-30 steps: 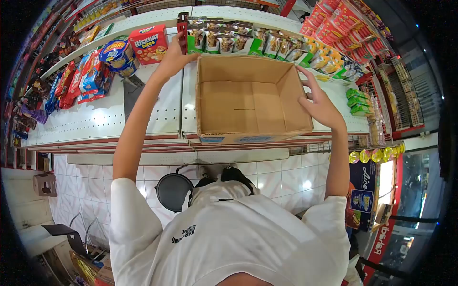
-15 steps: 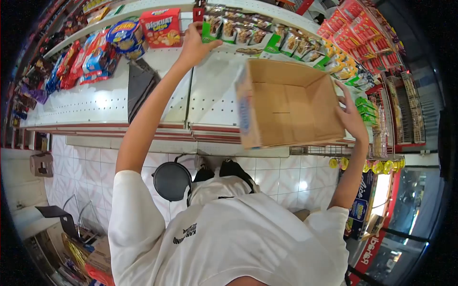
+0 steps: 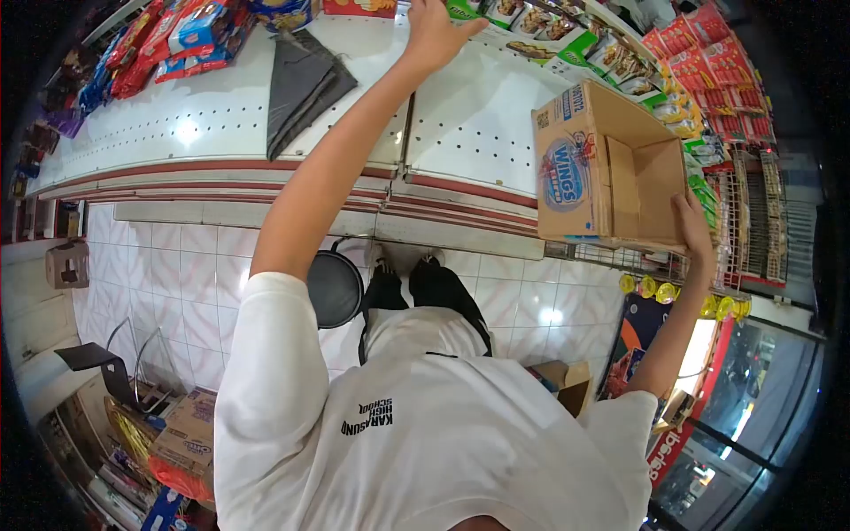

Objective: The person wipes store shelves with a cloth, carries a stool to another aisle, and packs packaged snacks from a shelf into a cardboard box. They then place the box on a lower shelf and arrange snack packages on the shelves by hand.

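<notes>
My right hand (image 3: 693,225) grips the right edge of a cardboard box (image 3: 567,168), which is tilted with its open side facing right and its printed side showing. The box is at the right part of the white shelf (image 3: 469,124). My left hand (image 3: 436,37) reaches to the back of the shelf, thumb spread from the fingers, beside the green and white snack packs (image 3: 540,35). Its fingertips are at the top edge of the view, and I cannot make out anything in them. A dark folded cloth (image 3: 301,84) lies left of my left forearm.
Red and blue packs (image 3: 199,40) stand at the left of the shelf, with a red box (image 3: 359,7) at the back. Red packets (image 3: 717,71) hang at the right above wire racks (image 3: 760,212). A round black stool (image 3: 335,288) stands on the tiled floor.
The cardboard box has moved right with my right hand and turned, so its printed side shows. My left hand has shifted right and farther up in the view, and the whole view has shifted.
</notes>
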{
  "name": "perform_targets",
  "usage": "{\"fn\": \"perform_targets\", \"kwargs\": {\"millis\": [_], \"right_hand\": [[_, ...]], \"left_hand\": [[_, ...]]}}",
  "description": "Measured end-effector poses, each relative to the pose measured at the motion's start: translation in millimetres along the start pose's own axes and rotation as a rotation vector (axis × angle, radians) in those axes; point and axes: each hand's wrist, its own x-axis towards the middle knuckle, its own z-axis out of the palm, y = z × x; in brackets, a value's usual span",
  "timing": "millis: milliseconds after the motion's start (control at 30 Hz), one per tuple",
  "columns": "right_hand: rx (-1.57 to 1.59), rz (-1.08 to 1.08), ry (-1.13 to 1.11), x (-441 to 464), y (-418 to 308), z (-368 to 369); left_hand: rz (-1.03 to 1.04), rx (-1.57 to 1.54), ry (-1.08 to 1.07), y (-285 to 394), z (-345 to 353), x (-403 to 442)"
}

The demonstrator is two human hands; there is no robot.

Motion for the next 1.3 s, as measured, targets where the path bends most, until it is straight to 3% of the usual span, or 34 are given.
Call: {"fn": "perform_targets", "kwargs": {"millis": [67,133,167,200,233,267,300,367,567,633,733,800,867,933,967,1033,1067,1100,1167,1300], "right_hand": [[0.071,-0.024,0.027,21.4,27.4,0.8],[0.074,-0.175,0.07,20.9,36.1,-1.2],[-0.002,-0.299,0.093,8.0,22.2,5.7],[0.11,-0.281,0.023,0.7,14.3,11.2],[-0.166,-0.298,0.078,3.2,14.2,3.6],[-0.164,-0.223,0.032,-23.9,-17.8,7.4],[0.138,-0.303,-0.046,4.3,13.6,11.6],[0.303,-0.212,-0.123,-10.5,-7.7,24.3],[0.807,-0.157,-0.248,-61.7,-35.4,51.8],[0.959,-0.185,-0.248,-63.0,-10.9,68.3],[0.86,-0.248,-0.095,-65.1,22.8,82.5],[0.514,-0.272,-0.013,-67.1,39.0,82.9],[0.458,-0.362,-0.001,-66.6,49.7,83.6],[0.346,-0.469,0.048,-60.3,53.6,86.2],[0.355,-0.482,0.033,-54.1,53.2,85.3],[0.134,-0.523,0.017,-42.0,57.1,81.4],[0.13,-0.574,-0.004,-32.8,62.3,79.0],[0.132,-0.557,0.002,-32.9,62.9,70.7],[0.039,-0.606,-0.11,-31.6,64.0,44.8],[-0.256,-0.527,0.081,-6.2,100.3,-51.5]], "left_hand": [[0.155,-0.001,0.127,2.8,1.2,-7.2],[0.271,0.221,0.057,-34.6,7.6,-4.7],[0.285,0.129,0.084,-16.7,-0.7,-17.1],[0.334,0.082,0.053,-11.0,-4.8,-24.8],[0.264,0.092,0.049,-0.7,-9.7,-37.3],[0.064,-0.052,-0.072,18.2,-18.5,-55.0],[-0.153,-0.198,-0.247,40.8,-31.9,-70.4],[-0.372,-0.421,-0.392,104.9,-57.4,-107.5],[-0.317,-0.398,-0.48,174.5,-71.5,-166.7],[-0.345,-0.429,-0.333,164.8,-71.6,-171.3],[-0.33,-0.481,-0.271,141.4,-84.6,-174.6],[-0.307,-0.46,-0.251,154.4,-93.7,-178.9],[-0.29,-0.441,-0.238,157.3,-95.7,-183.8],[-0.078,-0.347,-0.258,160.4,-94.8,-194.5],[-0.078,-0.328,-0.248,167.6,-95.6,-198.4],[0.24,0.061,-0.223,193.0,-91.0,-209.7],[0.267,0.22,-0.165,207.5,-90.2,-215.9],[0.268,0.21,-0.179,209.1,-87.6,-223.0],[0.386,0.32,0.009,210.5,-81.0,-235.4],[0.404,0.331,-0.021,234.4,-57.5,-239.3]]}}
